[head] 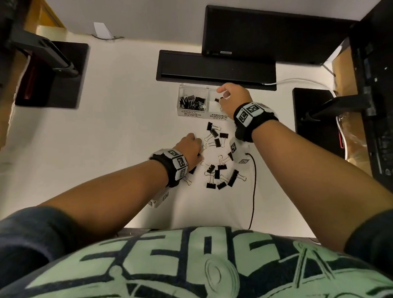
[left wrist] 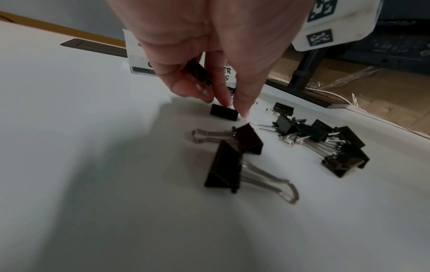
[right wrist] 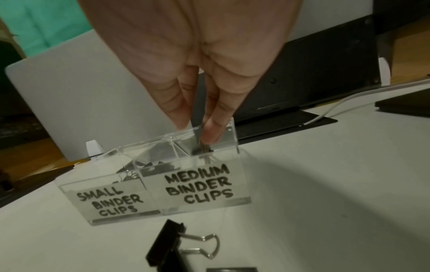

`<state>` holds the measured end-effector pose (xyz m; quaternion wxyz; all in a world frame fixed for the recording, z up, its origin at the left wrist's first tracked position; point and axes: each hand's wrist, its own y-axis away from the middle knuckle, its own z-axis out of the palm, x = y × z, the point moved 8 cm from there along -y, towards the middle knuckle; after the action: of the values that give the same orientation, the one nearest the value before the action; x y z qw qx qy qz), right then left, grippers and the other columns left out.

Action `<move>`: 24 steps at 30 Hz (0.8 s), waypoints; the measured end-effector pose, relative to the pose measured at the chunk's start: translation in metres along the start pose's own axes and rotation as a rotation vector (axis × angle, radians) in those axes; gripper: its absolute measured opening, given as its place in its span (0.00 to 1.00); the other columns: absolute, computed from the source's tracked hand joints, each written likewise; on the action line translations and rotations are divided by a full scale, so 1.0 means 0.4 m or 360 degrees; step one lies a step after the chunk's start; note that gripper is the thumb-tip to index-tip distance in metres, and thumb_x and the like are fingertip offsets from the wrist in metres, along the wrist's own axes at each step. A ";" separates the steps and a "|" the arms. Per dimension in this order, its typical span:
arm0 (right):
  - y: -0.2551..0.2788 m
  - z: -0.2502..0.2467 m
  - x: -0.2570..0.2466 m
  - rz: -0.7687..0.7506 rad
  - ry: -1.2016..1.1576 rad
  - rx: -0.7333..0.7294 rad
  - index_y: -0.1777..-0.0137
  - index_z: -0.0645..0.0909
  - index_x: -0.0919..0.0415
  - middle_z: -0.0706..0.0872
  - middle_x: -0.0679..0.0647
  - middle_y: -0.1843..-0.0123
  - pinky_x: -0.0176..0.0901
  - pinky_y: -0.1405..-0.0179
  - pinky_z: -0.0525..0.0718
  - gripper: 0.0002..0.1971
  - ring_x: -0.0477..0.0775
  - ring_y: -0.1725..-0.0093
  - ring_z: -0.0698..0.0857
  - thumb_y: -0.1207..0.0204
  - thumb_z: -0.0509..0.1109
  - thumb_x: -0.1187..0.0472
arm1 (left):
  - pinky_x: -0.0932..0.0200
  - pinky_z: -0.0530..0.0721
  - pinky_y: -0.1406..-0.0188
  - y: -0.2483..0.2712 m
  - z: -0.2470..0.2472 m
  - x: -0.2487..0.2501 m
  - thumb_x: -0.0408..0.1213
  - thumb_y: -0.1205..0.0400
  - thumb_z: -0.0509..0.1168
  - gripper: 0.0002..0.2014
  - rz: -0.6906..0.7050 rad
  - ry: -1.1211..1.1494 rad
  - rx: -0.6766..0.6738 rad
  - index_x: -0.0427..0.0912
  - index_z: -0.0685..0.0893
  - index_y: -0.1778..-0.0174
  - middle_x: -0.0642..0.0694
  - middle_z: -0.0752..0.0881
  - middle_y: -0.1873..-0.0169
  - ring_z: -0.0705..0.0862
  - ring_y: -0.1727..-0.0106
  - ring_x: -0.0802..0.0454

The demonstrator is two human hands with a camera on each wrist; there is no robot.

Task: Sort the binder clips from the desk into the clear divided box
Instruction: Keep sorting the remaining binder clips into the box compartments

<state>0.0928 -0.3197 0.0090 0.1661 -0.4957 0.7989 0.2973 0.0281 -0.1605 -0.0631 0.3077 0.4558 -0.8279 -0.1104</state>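
The clear divided box stands at the desk's middle back, lettered SMALL and MEDIUM BINDER CLIPS. Its left compartment holds several small black clips. My right hand hangs over the medium compartment and pinches a black binder clip that dips into it. Several loose clips lie scattered nearer me. My left hand is down among them. It holds one clip tucked under curled fingers, and its fingertips touch a small clip on the desk.
A black monitor and its flat base sit just behind the box. Black stands occupy the left and right of the desk. A thin black cable runs to the front edge beside the clips.
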 end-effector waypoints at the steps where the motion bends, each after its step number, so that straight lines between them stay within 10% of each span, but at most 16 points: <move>1: 0.008 0.000 -0.002 -0.0016 -0.0005 -0.0001 0.36 0.80 0.54 0.82 0.55 0.34 0.38 0.53 0.81 0.16 0.54 0.41 0.83 0.21 0.64 0.67 | 0.48 0.83 0.47 0.001 -0.001 0.000 0.41 0.21 0.68 0.15 0.0003 0.0007 0.0006 0.35 0.79 0.46 0.37 0.76 0.43 0.81 0.46 0.39; 8: 0.109 0.078 0.029 -0.0094 0.0153 -0.0192 0.55 0.82 0.65 0.85 0.59 0.47 0.42 0.52 0.82 0.11 0.59 0.43 0.84 0.21 0.57 0.65 | 0.46 0.81 0.46 0.006 -0.007 -0.008 0.48 0.22 0.69 0.23 -0.0010 -0.0089 0.0025 0.35 0.73 0.40 0.37 0.75 0.41 0.79 0.43 0.39; 13: 0.153 0.173 0.111 -0.0075 0.0434 -0.0353 0.45 0.78 0.58 0.74 0.55 0.36 0.54 0.41 0.80 0.16 0.58 0.35 0.71 0.30 0.75 0.56 | 0.45 0.82 0.48 0.004 -0.003 -0.003 0.47 0.21 0.68 0.24 -0.0029 -0.0152 -0.0010 0.35 0.72 0.37 0.36 0.75 0.40 0.80 0.43 0.37; 24: 0.176 0.176 0.130 -0.0047 0.0156 -0.0244 0.42 0.76 0.58 0.79 0.54 0.43 0.52 0.45 0.81 0.15 0.57 0.40 0.75 0.29 0.71 0.63 | 0.50 0.82 0.51 -0.013 -0.030 0.013 0.39 0.23 0.65 0.09 0.0007 0.0211 0.0035 0.40 0.76 0.51 0.43 0.77 0.54 0.79 0.55 0.44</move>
<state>0.0045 -0.2874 -0.0523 0.0929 -0.5327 0.7736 0.3305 0.0369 -0.1667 -0.0541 0.3570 0.4636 -0.8079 -0.0702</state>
